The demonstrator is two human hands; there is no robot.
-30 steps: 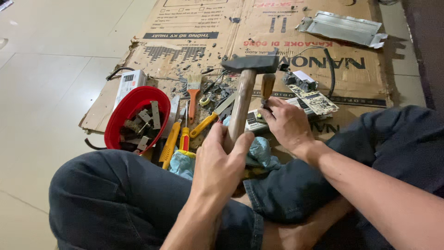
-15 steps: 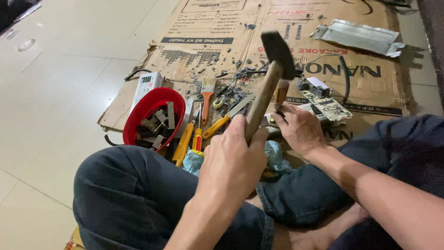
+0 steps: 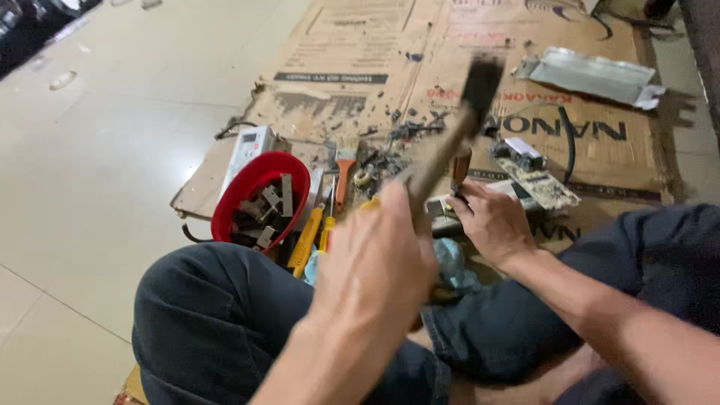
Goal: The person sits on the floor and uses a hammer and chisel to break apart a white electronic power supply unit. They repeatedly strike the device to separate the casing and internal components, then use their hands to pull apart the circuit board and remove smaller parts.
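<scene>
My left hand point(image 3: 375, 262) grips the wooden handle of a hammer point(image 3: 442, 150), raised above the work. Its dark head point(image 3: 480, 79) is blurred by motion. My right hand point(image 3: 487, 221) rests on the cardboard and holds a short wooden-handled tool point(image 3: 460, 161) upright against a small grey part, which the hand mostly hides. The hammer head hangs up and slightly right of that tool. I sit cross-legged in dark trousers.
A red bowl point(image 3: 259, 199) of metal pieces stands left, beside a white device point(image 3: 251, 146), an orange-handled brush point(image 3: 343, 161) and yellow screwdrivers point(image 3: 307, 240). A circuit board point(image 3: 536, 184), black cable point(image 3: 570, 142) and metal plate point(image 3: 592, 75) lie on flattened cardboard point(image 3: 360, 52). Blue cloth point(image 3: 454, 266) by my knee.
The hammer has swung up and to the right, its head tilting from level to raised. My right hand has stayed on the wooden-handled tool.
</scene>
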